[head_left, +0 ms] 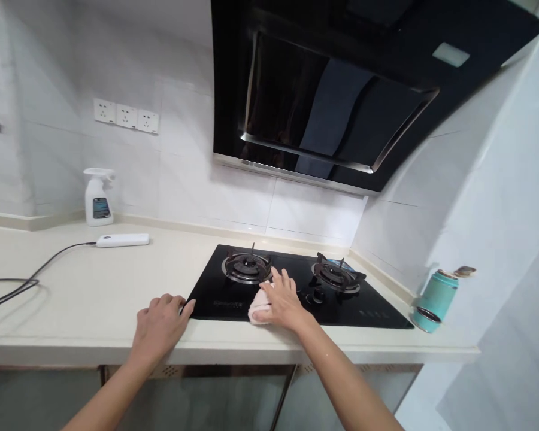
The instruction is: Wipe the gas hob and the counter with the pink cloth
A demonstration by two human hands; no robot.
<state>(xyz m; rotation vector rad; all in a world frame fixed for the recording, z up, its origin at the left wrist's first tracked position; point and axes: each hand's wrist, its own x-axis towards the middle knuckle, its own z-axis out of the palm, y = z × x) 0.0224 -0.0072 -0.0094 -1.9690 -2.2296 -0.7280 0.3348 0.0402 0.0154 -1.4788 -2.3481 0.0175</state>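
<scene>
My right hand [282,299] presses a folded pale pink cloth [257,306] onto the black glass gas stove [291,311], near its front edge. Its fingertips reach close to the left burner [247,267]. Beyond my right hand are a black knob [317,296] and the right burner [336,276]. My left hand [161,323] lies on the cream countertop [94,299] with its fingers apart, the thumb touching the stove's front left corner. Nothing shows in it.
Overhead slants a black range hood [332,102]. A white spray bottle [97,200] and a white cabled device [123,240] stand and lie at left. A teal canister [435,299] is at the right end. Wall sockets [126,116] sit above the counter.
</scene>
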